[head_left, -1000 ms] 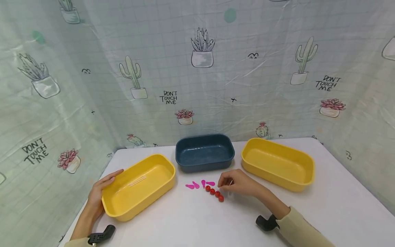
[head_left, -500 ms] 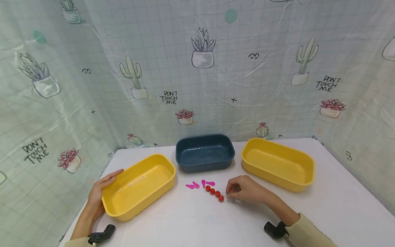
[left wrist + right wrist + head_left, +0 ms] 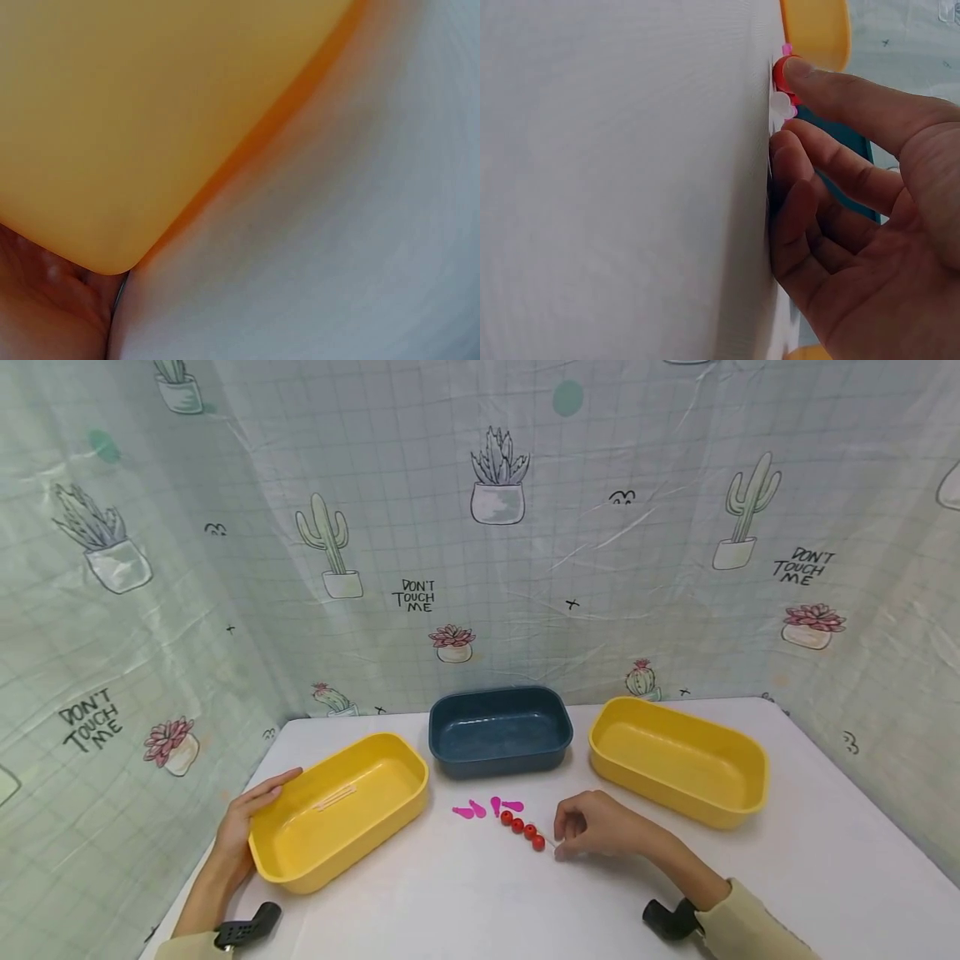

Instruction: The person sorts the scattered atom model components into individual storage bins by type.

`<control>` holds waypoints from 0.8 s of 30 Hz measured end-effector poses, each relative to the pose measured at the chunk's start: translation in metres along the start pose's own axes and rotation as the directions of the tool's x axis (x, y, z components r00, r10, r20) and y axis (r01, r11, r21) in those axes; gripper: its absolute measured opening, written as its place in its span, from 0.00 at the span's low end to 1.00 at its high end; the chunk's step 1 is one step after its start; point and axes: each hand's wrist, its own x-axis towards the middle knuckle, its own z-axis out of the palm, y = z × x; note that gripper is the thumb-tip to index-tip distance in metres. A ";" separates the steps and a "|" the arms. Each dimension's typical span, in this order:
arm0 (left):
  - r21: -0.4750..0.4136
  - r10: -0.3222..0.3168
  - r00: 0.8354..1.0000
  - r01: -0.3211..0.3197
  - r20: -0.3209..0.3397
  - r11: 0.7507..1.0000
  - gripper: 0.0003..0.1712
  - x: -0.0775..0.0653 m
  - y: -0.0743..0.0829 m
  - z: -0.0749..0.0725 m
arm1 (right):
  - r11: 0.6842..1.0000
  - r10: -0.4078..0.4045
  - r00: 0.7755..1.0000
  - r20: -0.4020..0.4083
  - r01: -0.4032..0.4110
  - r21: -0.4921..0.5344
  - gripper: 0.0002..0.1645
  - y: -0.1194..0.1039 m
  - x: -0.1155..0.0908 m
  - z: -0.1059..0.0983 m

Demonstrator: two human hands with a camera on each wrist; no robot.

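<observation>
My left hand (image 3: 234, 837) rests against the left end of the left yellow tub (image 3: 258, 858), its fingers lying straight along the outside wall. Inside that tub are thin white sticks (image 3: 335, 797). My right hand (image 3: 603, 828) is low at the table, beside a slanting row of red beads (image 3: 531, 832). A thin pale piece (image 3: 550, 842) lies along the row, with one end at my thumb tip. In the right wrist view, a white rounded end (image 3: 780, 106) shows in the gap between thumb and index finger. Beyond the beads lie several pink teardrop-shaped pieces (image 3: 477, 810).
A dark blue tub (image 3: 501, 768) stands at the back middle of the white table (image 3: 420, 906). Another yellow tub (image 3: 678, 793) is at the right, beyond my right forearm. A plant-printed sheet (image 3: 525, 568) hangs behind and at both sides.
My right hand has moved right and toward me, and its thumb and index finger have parted. The pale piece it held now lies by the beads. The left hand stays put.
</observation>
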 end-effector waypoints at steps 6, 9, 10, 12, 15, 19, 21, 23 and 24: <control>-0.001 -0.003 1.000 0.003 0.009 1.000 0.26 0.000 0.001 -0.001 | 1.000 0.001 1.000 0.001 -0.001 -0.024 0.10 -0.001 -0.001 0.001; 0.002 0.002 1.000 -0.002 0.010 1.000 0.26 0.000 0.001 -0.002 | 0.999 0.001 1.000 -0.003 -0.001 -0.034 0.09 -0.001 0.000 0.002; 0.004 0.001 1.000 -0.002 0.013 1.000 0.25 -0.001 0.001 -0.002 | 0.999 0.003 1.000 -0.006 -0.003 -0.039 0.08 -0.001 0.000 0.002; 0.010 0.005 1.000 -0.005 0.013 1.000 0.26 -0.001 0.001 -0.003 | 0.999 0.007 1.000 -0.010 -0.007 -0.047 0.08 -0.002 0.000 0.002; 0.027 -0.001 1.000 0.001 0.000 1.000 0.26 -0.002 0.001 -0.003 | 0.999 0.004 1.000 -0.014 -0.005 -0.052 0.07 -0.004 0.000 0.003; 0.048 -0.011 1.000 0.012 -0.016 0.999 0.27 -0.001 0.000 -0.003 | 0.999 0.006 1.000 -0.024 -0.007 -0.054 0.07 -0.006 -0.001 0.004; 0.044 -0.006 1.000 0.007 -0.013 0.999 0.27 0.000 -0.001 -0.003 | 0.998 0.015 0.999 -0.032 -0.017 -0.060 0.07 -0.006 -0.001 0.004; 0.029 -0.002 1.000 0.002 -0.005 1.000 0.27 0.001 -0.001 -0.003 | 0.997 0.029 0.999 -0.040 -0.032 -0.071 0.07 -0.004 -0.001 0.004; 0.022 0.001 1.000 -0.001 0.001 1.000 0.26 0.002 -0.001 -0.003 | 0.996 0.035 0.998 -0.042 -0.038 -0.076 0.07 -0.003 -0.001 0.003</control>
